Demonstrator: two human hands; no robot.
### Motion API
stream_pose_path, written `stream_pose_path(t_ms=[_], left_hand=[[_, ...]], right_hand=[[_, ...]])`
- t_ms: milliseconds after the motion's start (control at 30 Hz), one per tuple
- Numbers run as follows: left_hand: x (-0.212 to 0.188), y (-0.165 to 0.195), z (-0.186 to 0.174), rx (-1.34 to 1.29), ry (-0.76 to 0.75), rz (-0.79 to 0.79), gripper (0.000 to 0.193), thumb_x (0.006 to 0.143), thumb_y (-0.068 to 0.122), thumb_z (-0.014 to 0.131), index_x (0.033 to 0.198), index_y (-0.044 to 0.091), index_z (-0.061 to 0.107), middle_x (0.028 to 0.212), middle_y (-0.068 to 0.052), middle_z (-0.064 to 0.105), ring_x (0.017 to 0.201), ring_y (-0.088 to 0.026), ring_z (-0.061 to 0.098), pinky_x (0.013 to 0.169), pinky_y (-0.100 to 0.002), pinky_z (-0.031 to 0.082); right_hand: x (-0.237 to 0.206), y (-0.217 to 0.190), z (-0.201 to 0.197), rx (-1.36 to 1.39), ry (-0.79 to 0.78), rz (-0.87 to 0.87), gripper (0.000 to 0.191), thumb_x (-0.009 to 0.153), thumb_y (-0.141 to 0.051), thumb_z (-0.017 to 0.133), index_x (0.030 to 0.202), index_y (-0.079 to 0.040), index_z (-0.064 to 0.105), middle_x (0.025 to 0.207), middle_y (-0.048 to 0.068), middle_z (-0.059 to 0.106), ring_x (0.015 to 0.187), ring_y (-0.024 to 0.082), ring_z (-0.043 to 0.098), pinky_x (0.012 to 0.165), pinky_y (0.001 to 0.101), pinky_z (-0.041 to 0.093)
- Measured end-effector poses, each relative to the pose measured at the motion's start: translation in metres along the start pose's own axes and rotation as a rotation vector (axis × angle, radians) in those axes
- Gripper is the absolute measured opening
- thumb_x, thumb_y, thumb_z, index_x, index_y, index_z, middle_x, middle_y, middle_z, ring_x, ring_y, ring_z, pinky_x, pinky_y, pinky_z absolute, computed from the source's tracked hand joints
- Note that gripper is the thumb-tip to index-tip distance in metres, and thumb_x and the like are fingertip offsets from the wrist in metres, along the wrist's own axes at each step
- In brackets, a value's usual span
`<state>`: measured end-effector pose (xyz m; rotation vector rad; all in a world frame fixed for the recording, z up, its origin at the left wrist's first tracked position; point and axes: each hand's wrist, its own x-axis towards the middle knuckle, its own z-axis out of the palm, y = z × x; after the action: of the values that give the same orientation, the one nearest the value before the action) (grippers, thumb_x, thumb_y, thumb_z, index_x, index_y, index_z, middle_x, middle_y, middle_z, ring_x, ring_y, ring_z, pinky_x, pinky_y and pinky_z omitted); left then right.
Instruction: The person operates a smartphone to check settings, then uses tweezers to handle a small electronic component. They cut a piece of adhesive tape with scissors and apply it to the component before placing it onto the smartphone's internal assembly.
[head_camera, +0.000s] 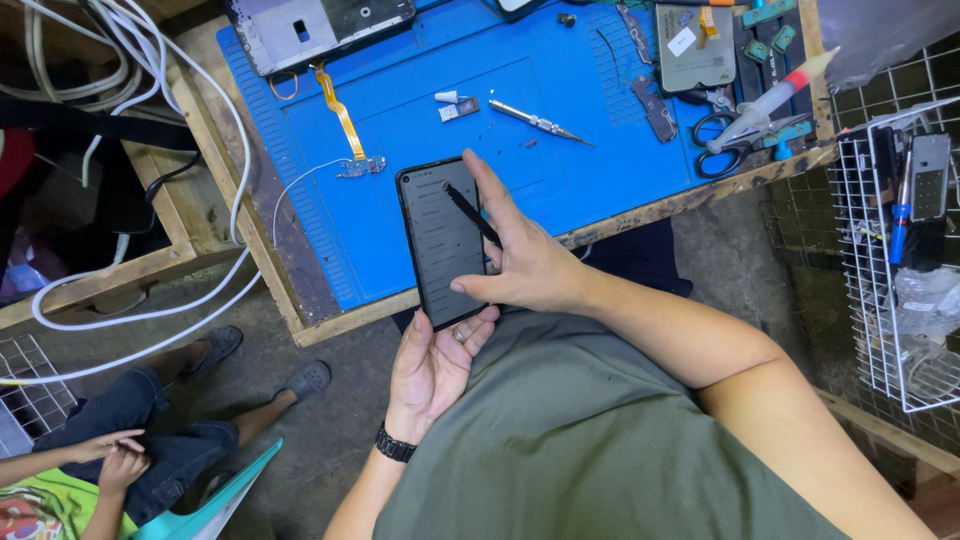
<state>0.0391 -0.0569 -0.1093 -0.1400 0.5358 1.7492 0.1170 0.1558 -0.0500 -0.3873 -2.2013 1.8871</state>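
A black smartphone (438, 240) with a lit screen showing a list is held upright over the edge of a blue work mat (560, 170). My left hand (432, 372), with a black wristband, cups the phone's lower end from below. My right hand (522, 252) reaches across the phone's right side and holds a thin black stylus (470, 213), whose tip touches the upper part of the screen.
On the mat lie a metal screwdriver (540, 123), an orange flex cable (343, 118), small parts, an opened phone frame (300, 30) and scissors (735, 150). A white wire basket (890, 250) stands right. White cables (150, 310) hang left. Another person sits at lower left (130, 440).
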Motion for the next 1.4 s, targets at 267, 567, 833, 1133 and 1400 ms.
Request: stream_pose_path(t_ms=[267,567,833,1133,1400], left_hand=[[-0.001,0.002,0.005,0.043,-0.042,0.003,0.062,0.104,0.04,0.063,0.147,-0.002,0.047,0.141,-0.027,0.059,0.129,-0.036,0.061,0.114,-0.047,0.047],[-0.001,0.002,0.009,0.046,-0.054,0.007,0.063,0.104,0.04,0.062,0.147,-0.003,0.046,0.142,-0.029,0.057,0.129,-0.035,0.061,0.115,-0.048,0.046],[-0.001,0.003,0.01,0.042,-0.079,0.01,0.061,0.105,0.039,0.061,0.147,-0.004,0.047,0.143,-0.031,0.056,0.13,-0.036,0.06,0.115,-0.048,0.046],[-0.002,0.004,0.013,0.039,-0.087,0.006,0.062,0.105,0.039,0.062,0.146,-0.005,0.048,0.143,-0.032,0.056,0.129,-0.037,0.061,0.114,-0.048,0.047],[-0.001,0.005,0.013,0.06,-0.108,-0.003,0.062,0.105,0.039,0.063,0.146,-0.004,0.047,0.144,-0.032,0.055,0.131,-0.037,0.06,0.115,-0.048,0.047]], right_hand=[[-0.002,0.0,0.007,0.41,0.057,0.082,0.107,0.093,0.002,0.066,0.167,-0.014,-0.01,0.164,0.021,0.033,0.156,0.028,0.033,0.123,0.0373,0.038],[-0.002,0.015,0.01,0.423,0.119,0.076,0.094,0.098,0.004,0.061,0.17,-0.011,0.002,0.143,0.02,0.052,0.135,0.025,0.052,0.115,0.0343,0.043],[-0.004,0.017,0.003,0.451,0.095,-0.03,0.084,0.097,0.01,0.051,0.169,-0.005,0.009,0.16,0.02,0.04,0.153,0.024,0.039,0.129,0.0381,0.027],[-0.008,0.013,0.001,0.487,0.075,-0.016,0.087,0.095,0.008,0.052,0.169,-0.007,0.009,0.156,0.018,0.043,0.148,0.023,0.043,0.126,0.0374,0.032],[-0.007,0.012,0.003,0.428,0.099,-0.018,0.087,0.095,0.007,0.054,0.168,-0.008,0.01,0.154,0.02,0.045,0.147,0.023,0.045,0.126,0.038,0.033]])
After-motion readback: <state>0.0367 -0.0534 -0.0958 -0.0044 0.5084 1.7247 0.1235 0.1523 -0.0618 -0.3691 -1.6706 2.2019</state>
